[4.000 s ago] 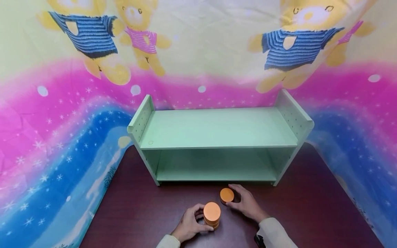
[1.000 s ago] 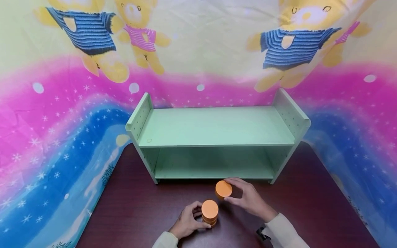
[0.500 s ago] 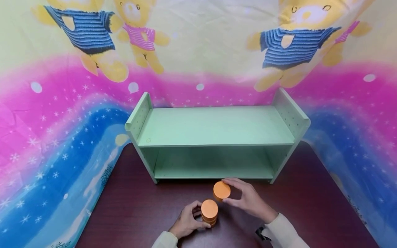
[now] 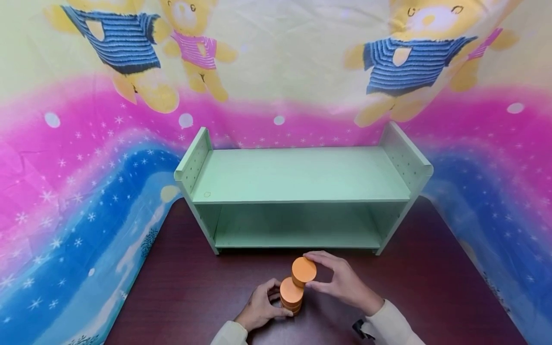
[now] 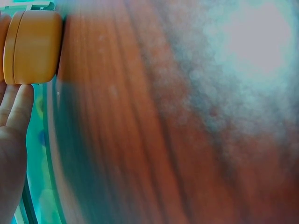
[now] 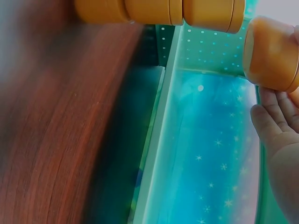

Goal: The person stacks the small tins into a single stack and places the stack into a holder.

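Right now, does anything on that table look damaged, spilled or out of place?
A faint ring-shaped mark sits near the front left corner atop the pale green two-tier shelf, odd on an otherwise plain surface. Stain or damage, I can't tell. Nothing looks spilled, and the stack of round orange lidded containers stands upright.

In front of the pale green two-tier shelf, the stack of round orange containers hides the farther fingertips of the left hand; both cream fabric sleeves are cut off. Above the shelf, the printed yellow bears lose their head tops.
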Demonstrator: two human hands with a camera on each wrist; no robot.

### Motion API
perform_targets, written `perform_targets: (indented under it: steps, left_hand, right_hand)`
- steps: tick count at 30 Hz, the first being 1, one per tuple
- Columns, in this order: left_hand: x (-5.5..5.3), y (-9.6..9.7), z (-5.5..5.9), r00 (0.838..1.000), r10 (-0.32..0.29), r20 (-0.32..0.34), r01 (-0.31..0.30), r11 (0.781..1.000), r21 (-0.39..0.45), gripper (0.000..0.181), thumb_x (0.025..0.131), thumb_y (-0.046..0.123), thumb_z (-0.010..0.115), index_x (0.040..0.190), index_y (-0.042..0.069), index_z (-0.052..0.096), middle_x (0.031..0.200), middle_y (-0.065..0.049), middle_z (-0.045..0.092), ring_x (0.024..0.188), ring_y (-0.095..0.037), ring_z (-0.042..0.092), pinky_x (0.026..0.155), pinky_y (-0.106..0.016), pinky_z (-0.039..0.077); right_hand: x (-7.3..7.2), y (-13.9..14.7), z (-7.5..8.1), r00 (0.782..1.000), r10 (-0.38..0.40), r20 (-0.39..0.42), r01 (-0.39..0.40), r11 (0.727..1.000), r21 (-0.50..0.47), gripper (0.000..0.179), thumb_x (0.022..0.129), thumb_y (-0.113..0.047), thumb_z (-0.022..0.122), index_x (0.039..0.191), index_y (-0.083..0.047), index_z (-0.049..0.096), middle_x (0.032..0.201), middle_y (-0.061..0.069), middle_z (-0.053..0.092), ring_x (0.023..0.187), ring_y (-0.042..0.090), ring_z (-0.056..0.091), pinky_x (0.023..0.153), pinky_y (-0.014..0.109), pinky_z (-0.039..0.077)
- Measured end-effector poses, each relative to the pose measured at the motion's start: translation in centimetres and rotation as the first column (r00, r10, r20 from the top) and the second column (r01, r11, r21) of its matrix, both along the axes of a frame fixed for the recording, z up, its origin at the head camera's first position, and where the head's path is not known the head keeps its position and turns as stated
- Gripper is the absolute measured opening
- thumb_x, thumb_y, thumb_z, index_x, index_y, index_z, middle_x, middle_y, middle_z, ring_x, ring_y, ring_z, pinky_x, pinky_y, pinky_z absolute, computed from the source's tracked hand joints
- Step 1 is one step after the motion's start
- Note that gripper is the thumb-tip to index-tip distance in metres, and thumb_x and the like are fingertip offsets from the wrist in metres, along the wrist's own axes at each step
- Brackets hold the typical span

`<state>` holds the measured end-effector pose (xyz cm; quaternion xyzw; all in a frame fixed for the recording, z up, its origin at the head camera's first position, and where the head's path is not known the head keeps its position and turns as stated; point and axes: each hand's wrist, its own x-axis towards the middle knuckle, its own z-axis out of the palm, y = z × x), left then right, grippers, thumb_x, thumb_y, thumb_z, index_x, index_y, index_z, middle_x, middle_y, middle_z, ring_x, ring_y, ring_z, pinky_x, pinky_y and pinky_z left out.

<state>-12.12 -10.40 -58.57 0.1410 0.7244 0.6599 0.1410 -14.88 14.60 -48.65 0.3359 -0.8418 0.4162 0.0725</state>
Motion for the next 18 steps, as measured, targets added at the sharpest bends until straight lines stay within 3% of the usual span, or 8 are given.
perform_targets:
  steps: [18]
  left_hand:
    - [-0.01,-0.01,0.26,1.000,-0.001,0.004,0.001,1.000,-0.002,0.051,0.070,0.000,0.090,0.111,0.005,0.062,0.118,-0.007,0.065,0.114,-0.023,0.064,0.095,-0.028,0.054]
  right_hand:
    - [0.59,-1.05,-0.67,0.995,0.092,-0.034,-0.094,0.994,-0.052,0.059,0.078,-0.018,0.088,0.130,-0.004,0.064,0.127,0.004,0.065,0.114,0.022,0.063,0.095,0.033,0.054]
